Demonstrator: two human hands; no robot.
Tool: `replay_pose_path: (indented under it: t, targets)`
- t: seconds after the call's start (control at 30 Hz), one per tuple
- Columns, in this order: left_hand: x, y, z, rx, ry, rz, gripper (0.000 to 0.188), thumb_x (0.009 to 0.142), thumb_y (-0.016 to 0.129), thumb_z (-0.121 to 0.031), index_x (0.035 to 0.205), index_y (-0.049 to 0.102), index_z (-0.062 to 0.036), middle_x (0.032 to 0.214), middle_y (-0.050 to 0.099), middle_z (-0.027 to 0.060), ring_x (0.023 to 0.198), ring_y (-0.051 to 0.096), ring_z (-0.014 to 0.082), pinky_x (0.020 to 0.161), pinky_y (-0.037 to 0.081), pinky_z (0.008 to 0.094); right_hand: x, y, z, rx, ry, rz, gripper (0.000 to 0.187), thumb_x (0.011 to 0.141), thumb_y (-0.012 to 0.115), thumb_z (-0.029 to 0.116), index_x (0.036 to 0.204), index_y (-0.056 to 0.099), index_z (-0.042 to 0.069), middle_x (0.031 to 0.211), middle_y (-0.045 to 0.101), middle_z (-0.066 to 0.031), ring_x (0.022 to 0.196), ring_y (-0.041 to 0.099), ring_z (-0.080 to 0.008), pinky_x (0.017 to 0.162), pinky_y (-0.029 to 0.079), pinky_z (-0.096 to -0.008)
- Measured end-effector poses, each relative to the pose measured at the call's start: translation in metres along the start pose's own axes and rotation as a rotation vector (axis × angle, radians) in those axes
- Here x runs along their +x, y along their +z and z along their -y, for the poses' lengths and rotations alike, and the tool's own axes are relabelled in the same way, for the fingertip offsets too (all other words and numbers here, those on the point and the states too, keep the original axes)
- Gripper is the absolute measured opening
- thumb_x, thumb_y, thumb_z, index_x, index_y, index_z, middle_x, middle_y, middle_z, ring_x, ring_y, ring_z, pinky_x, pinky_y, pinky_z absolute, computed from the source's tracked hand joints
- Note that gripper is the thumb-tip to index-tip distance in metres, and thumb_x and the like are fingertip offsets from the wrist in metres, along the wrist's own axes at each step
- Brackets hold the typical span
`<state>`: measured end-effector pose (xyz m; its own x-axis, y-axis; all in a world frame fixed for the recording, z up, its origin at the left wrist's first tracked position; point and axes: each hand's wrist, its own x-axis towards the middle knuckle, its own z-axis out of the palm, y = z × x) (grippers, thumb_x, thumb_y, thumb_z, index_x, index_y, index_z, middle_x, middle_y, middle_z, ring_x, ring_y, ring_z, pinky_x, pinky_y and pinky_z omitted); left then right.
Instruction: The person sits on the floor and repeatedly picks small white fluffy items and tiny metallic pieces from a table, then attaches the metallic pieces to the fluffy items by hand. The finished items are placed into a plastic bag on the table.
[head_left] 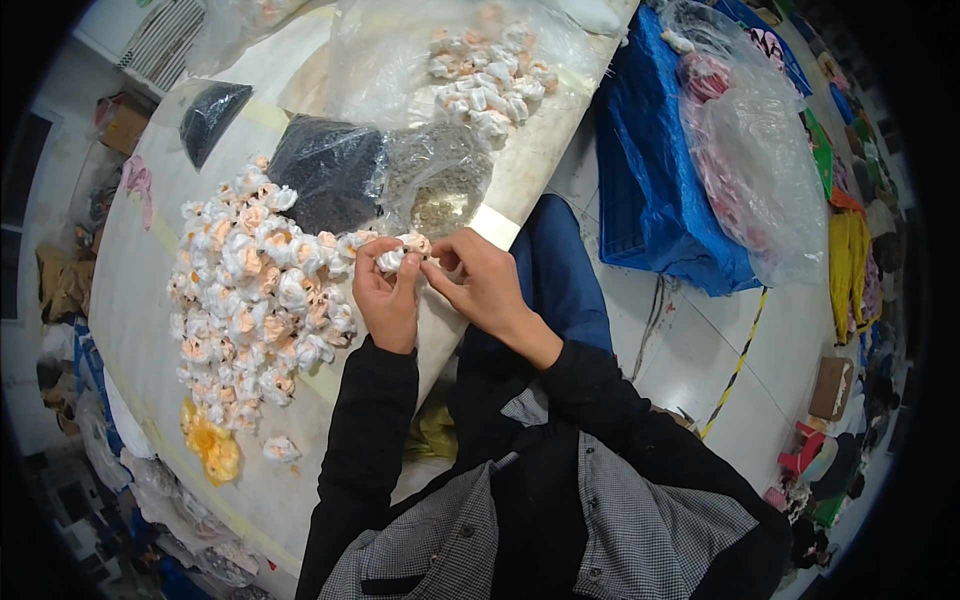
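Over the table's near right edge, my left hand (388, 290) grips a small white-and-peach fabric piece (405, 249), puffy like a little plush part. My right hand (482, 282) meets it from the right, thumb and index finger pinched together at the piece's right side. Whatever lies between those fingertips is too small to make out. A large heap of similar white-and-peach pieces (250, 290) spreads over the table to the left of my hands. Just beyond my hands lie a clear bag of grey-brown grains (440, 185) and a bag of black material (330, 170).
More pieces (490, 85) rest on clear plastic at the far side of the table (310, 425). A smaller black bag (212, 120) lies far left, a yellow crumpled item (211, 444) near left. To the right stands a blue crate (622, 235) lined with blue sheeting, holding plastic-wrapped goods.
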<state>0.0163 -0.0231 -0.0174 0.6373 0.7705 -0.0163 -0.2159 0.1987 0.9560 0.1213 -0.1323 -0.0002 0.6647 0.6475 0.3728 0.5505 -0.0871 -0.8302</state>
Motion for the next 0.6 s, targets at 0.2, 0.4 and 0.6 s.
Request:
replay_pose_path:
  t: [0.2, 0.4, 0.6]
  targets:
    - [-0.0013, 0.0030, 0.0026, 0.029, 0.062, 0.008, 0.027, 0.099, 0.072, -0.007, 0.120, 0.056, -0.0041, 0.104, 0.061, 0.0024, 0.068, 0.049, 0.0032, 0.058, 0.038, 0.0199, 0.0007, 0.0002, 0.0056, 0.005, 0.063, -0.011, 0.016, 0.088, 0.077, 0.014, 0.093, 0.067, 0.004, 0.083, 0.065, -0.0095, 0.072, 0.068, -0.0276, 0.063, 0.054, -0.0367]
    - [-0.0030, 0.0046, 0.0019, -0.044, -0.023, 0.026, 0.027, 0.100, 0.072, -0.012, 0.120, 0.056, -0.0057, 0.100, 0.062, 0.0015, 0.055, 0.044, 0.0010, 0.046, 0.033, 0.0186, 0.0009, -0.0006, 0.0056, -0.001, 0.068, -0.013, 0.015, 0.090, 0.076, 0.015, 0.097, 0.069, 0.003, 0.084, 0.066, -0.0101, 0.073, 0.068, -0.0292, 0.064, 0.054, -0.0384]
    - [-0.0045, 0.0044, -0.0006, -0.051, -0.048, 0.048, 0.026, 0.100, 0.072, -0.014, 0.120, 0.056, -0.0070, 0.088, 0.059, -0.0021, 0.053, 0.043, 0.0008, 0.046, 0.033, 0.0183, 0.0028, -0.0051, -0.0006, -0.006, 0.153, -0.001, 0.013, 0.094, 0.073, 0.015, 0.096, 0.070, 0.003, 0.085, 0.068, -0.0112, 0.071, 0.068, -0.0300, 0.064, 0.053, -0.0380]
